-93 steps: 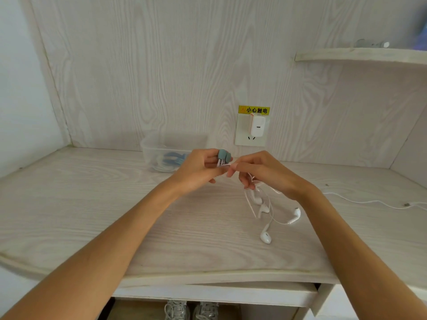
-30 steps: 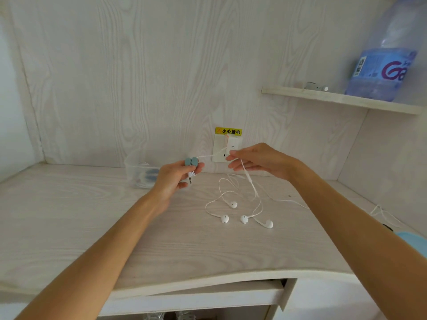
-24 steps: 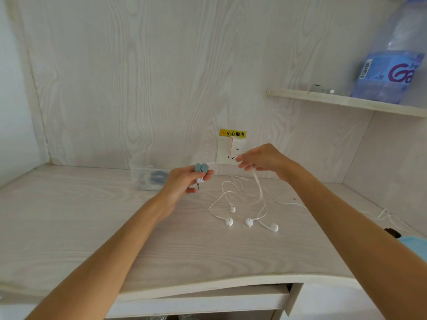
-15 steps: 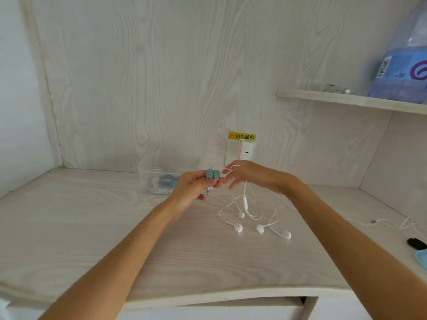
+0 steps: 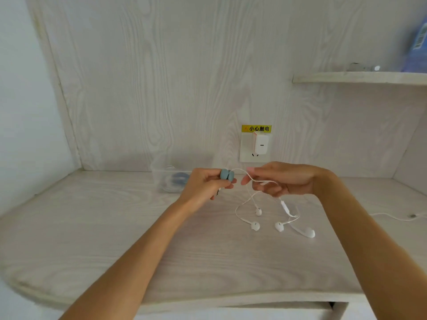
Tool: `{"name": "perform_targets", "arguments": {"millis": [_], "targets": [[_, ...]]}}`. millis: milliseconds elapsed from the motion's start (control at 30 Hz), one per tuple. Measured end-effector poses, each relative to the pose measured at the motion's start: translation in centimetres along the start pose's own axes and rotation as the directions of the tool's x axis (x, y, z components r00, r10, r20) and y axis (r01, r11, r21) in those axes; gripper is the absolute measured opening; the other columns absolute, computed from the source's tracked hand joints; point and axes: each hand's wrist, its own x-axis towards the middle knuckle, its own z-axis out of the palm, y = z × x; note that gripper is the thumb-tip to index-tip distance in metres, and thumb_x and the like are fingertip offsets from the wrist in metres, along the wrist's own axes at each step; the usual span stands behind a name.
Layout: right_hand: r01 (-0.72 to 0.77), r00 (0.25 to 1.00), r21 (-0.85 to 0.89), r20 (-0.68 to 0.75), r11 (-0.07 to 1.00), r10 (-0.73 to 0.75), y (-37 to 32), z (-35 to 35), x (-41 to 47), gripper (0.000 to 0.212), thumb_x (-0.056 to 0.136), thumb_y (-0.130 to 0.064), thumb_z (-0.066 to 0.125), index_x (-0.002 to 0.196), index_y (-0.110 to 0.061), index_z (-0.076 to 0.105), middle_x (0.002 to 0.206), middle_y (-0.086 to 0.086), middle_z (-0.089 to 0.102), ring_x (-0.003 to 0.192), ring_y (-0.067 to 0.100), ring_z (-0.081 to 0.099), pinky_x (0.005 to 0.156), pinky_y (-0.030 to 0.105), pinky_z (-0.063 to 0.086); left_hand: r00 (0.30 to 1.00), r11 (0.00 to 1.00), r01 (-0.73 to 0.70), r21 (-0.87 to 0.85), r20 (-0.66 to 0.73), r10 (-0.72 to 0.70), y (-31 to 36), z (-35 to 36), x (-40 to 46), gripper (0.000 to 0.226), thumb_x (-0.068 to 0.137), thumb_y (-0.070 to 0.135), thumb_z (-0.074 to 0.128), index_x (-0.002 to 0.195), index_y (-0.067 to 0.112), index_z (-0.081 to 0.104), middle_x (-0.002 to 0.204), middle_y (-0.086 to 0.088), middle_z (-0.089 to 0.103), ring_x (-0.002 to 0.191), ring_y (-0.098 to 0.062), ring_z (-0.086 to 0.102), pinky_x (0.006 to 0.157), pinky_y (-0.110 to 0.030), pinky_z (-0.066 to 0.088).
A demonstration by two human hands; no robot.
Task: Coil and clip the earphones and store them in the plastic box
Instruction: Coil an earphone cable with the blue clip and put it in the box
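the left hand point(image 5: 203, 185) was curled round a blue clip point(image 5: 227, 174), pinching it with the plug end of the cord point(image 5: 248, 195) poking out below the fingers, which likely kept that end anchored so the wire could be wound against a fixed point. the right hand point(image 5: 284, 181) sat just beside it, its thumb and fingers closed lightly on the cord a short way along, so a short span of wire ran between the 2 hands; that hold read as feeding the next loop towards the clip

the rest of the earphones hung from the right hand and trailed onto the desk point(image 5: 92, 227), where 4 buds point(image 5: 255, 226) lay near each other, so there seemed to be 2 sets, and an inline remote point(image 5: 284, 207) dangled above them. most of the wire was loose, so i judged the coiling barely begun

the box point(image 5: 169, 181) stood at the back of the desk, left of the hands, against the wall, with something blue and coiled already inside; it was near enough to reach once the bundle was clipped. a charger point(image 5: 261, 144) sat in the wall socket behind, and a separate white cable point(image 5: 392, 217) lay well apart on the right
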Motion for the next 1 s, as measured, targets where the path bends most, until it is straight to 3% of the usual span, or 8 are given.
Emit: {"name": "perform_targets", "arguments": {"millis": [100,200,333,433,567,667,800,1000], "targets": [[0.203,0.955,0.181,-0.253,0.962,-0.154,0.8,0.9,1.6,0.031,0.098,-0.036,0.044,0.08,-0.016,0.059,0.057,-0.004,0.027,0.047,0.007,0.02,0.042,0.016,0.02,0.996,0.997,0.071,-0.006,0.058,-0.07,0.3,0.0,-0.1,0.021,0.088,0.008,0.061,0.106,0.01,0.071,0.091,0.005,0.076,0.085,0.001,0.069,0.05,-0.015,0.036],[0.279,0.904,0.179,-0.38,0.943,-0.195,1.4,2.0,3.0,0.032,0.099,-0.033,0.045,0.073,-0.016,0.056,0.054,-0.004,0.028,0.045,0.007,0.022,0.042,0.016,0.02,0.954,0.985,0.172,0.013,0.246,-0.17,0.5,0.1,-0.1,0.02,0.089,0.016,0.06,0.106,0.021,0.07,0.098,0.008,0.075,0.097,-0.002,0.067,0.061,-0.02,0.037],[0.265,0.84,-0.029,-0.485,0.964,-0.245,1.9,3.5,4.1,0.036,0.099,-0.028,0.046,0.072,-0.008,0.061,0.055,0.0,0.041,0.04,0.002,0.03,0.041,0.011,0.027,0.919,0.94,0.269,-0.211,0.347,-0.185,0.6,0.1,0.2,0.023,0.089,0.017,0.06,0.109,0.02,0.071,0.105,0.006,0.072,0.072,0.004,0.056,0.057,-0.013,0.042],[0.28,0.774,-0.16,-0.546,0.947,-0.321,2.1,4.4,4.7,0.037,0.097,-0.015,0.044,0.065,-0.016,0.062,0.058,-0.003,0.051,0.049,0.004,0.042,0.051,0.014,0.035,0.939,0.852,0.244,-0.462,0.331,-0.089,0.6,-0.1,0.4,0.028,0.086,0.018,0.061,0.112,0.014,0.07,0.103,0.007,0.07,0.075,0.002,0.052,0.058,-0.008,0.049],[0.185,0.77,-0.486,-0.468,0.854,-0.433,2.4,6.0,5.2,0.041,0.1,-0.028,0.04,0.063,-0.022,0.056,0.052,-0.003,0.048,0.05,0.011,0.044,0.058,0.028,0.037,0.99,0.789,0.129,-0.601,0.13,-0.063,0.6,-0.4,0.8,0.032,0.091,0.013,0.056,0.123,0.013,0.062,0.112,0.009,0.07,0.092,0.007,0.064,0.067,-0.008,0.05],[0.234,0.742,-0.524,-0.447,0.819,-0.499,1.7,7.0,4.7,0.039,0.101,-0.029,0.038,0.069,-0.018,0.058,0.048,-0.009,0.044,0.044,0.006,0.043,0.053,0.021,0.033,0.998,0.85,0.057,-0.524,0.005,-0.064,0.1,-0.7,1.0,0.028,0.092,0.013,0.058,0.119,0.019,0.064,0.116,0.011,0.069,0.107,0.006,0.061,0.069,-0.009,0.049],[0.248,0.774,-0.52,-0.401,0.818,-0.49,0.9,7.1,3.6,0.029,0.094,-0.019,0.042,0.07,-0.017,0.057,0.052,-0.009,0.046,0.048,0.006,0.04,0.055,0.025,0.033,0.997,0.958,0.02,-0.287,-0.067,-0.041,-0.3,-0.6,0.9,0.03,0.091,0.008,0.056,0.115,0.021,0.068,0.111,0.009,0.07,0.105,0.0,0.063,0.066,-0.012,0.05],[0.417,0.766,-0.193,-0.451,0.888,-0.458,0.1,5.9,2.1,0.029,0.092,-0.011,0.047,0.069,-0.004,0.062,0.051,-0.004,0.043,0.046,0.006,0.035,0.048,0.016,0.03,0.993,0.991,-0.121,-0.063,-0.01,0.121,-0.4,0.4,0.3,0.037,0.084,0.001,0.065,0.111,0.026,0.064,0.095,0.01,0.072,0.084,0.001,0.067,0.064,-0.013,0.05]]}}
